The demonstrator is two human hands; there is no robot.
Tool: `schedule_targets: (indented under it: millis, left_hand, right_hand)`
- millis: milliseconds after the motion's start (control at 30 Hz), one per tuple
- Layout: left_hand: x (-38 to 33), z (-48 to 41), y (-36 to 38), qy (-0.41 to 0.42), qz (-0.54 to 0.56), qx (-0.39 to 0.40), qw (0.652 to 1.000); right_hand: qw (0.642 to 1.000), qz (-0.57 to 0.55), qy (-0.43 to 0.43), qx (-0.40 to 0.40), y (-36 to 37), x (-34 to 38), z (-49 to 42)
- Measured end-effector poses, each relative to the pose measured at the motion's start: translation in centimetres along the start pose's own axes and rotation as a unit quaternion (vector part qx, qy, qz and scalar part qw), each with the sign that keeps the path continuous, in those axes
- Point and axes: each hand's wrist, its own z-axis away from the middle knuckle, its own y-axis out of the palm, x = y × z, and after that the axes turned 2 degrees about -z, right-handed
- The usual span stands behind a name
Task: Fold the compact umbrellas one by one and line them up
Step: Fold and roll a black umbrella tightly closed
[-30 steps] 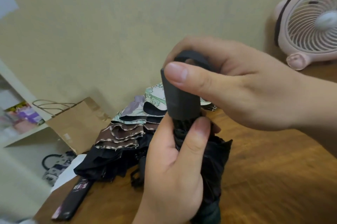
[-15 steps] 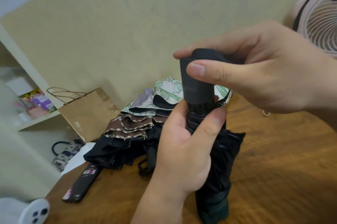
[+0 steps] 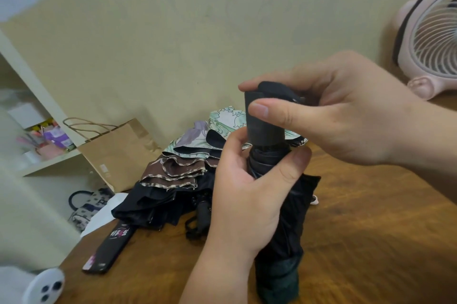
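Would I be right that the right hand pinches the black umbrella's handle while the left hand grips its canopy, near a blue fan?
Not quite: the head view shows the fan is pink, not blue. The rest is right.

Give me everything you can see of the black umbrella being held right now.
The black umbrella is collapsed, its dark fabric bunched loosely round the shaft. It stands nearly upright, handle up, over the wooden table. The left hand grips the fabric just below the matte dark handle; the right hand holds the handle's top. Its lower end is blurred.
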Motion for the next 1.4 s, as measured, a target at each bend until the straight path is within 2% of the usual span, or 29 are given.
schedule_targets:
  millis: [100, 200, 300, 400, 500, 567, 700, 833, 967, 1067, 1133, 1167, 1233, 1300, 1333, 1400]
  left_hand:
    - [0.1, -0.1, -0.6, -0.01, -0.044, 0.001, 0.999]
    - [0.3, -0.4, -0.8, -0.031, -0.056, -0.009, 0.998]
    - [0.4, -0.4, -0.8, -0.025, -0.044, -0.016, 0.999]
    - [0.5, 0.1, -1.5, -0.062, -0.13, 0.044, 0.989]
    - [1.1, 0.1, -1.1, -0.104, -0.26, 0.109, 0.954]
    - [1.7, 0.2, 0.1, -0.084, -0.283, 0.1, 0.95]
    - [3.0, 0.0, 1.8, -0.025, -0.249, 0.039, 0.967]
    - [3.7, -0.3, 1.6, 0.009, -0.244, 0.052, 0.968]
    - [4.1, -0.4, 1.1, -0.034, -0.164, 0.095, 0.981]
    - [4.0, -0.7, 0.1, -0.145, -0.065, 0.147, 0.976]
    - [3.9, -0.7, -0.5, -0.229, 0.002, 0.179, 0.957]
    - [4.0, -0.8, -0.8, -0.266, 0.035, 0.198, 0.943]
    - [4.4, -0.9, -1.4, -0.325, 0.096, 0.248, 0.907]
    - [5.0, -1.0, -1.9, -0.384, 0.157, 0.297, 0.86]
    - [5.3, -1.1, -2.2, -0.398, 0.187, 0.315, 0.841]
    - [5.2, -1.1, -2.4, -0.399, 0.22, 0.318, 0.832]
  right_hand:
    - [0.999, 0.015, 0.038, 0.007, 0.3, -1.2, 0.2]
    - [0.994, -0.063, 0.085, -0.001, 0.7, -2.2, -0.1]
    - [0.988, -0.12, 0.092, -0.023, 1.2, -2.0, -0.4]
    - [0.984, -0.099, 0.104, -0.109, 1.1, -1.9, -0.7]
    - [0.969, -0.065, 0.13, -0.198, 0.7, -2.3, -1.0]
    - [0.979, -0.005, 0.116, -0.166, 0.6, -2.2, -1.0]
    - [0.985, 0.102, 0.102, -0.095, 0.1, -2.3, -0.8]
    - [0.982, 0.118, 0.104, -0.1, 0.5, -2.3, -0.7]
    - [0.981, 0.128, 0.104, -0.102, 0.7, -2.0, -0.8]
    - [0.979, 0.156, 0.122, -0.042, 0.0, -2.4, -0.9]
    - [0.976, 0.168, 0.138, 0.019, -1.1, -3.1, -0.8]
    - [0.973, 0.183, 0.129, 0.051, -1.5, -3.2, -0.7]
    - [0.961, 0.247, 0.039, 0.116, -2.0, -3.1, -0.6]
    - [0.93, 0.286, -0.034, 0.23, -1.6, -3.0, -0.2]
    - [0.907, 0.307, -0.029, 0.286, -1.1, -3.2, 0.0]
    - [0.858, 0.364, 0.01, 0.362, 0.1, -4.2, 0.5]
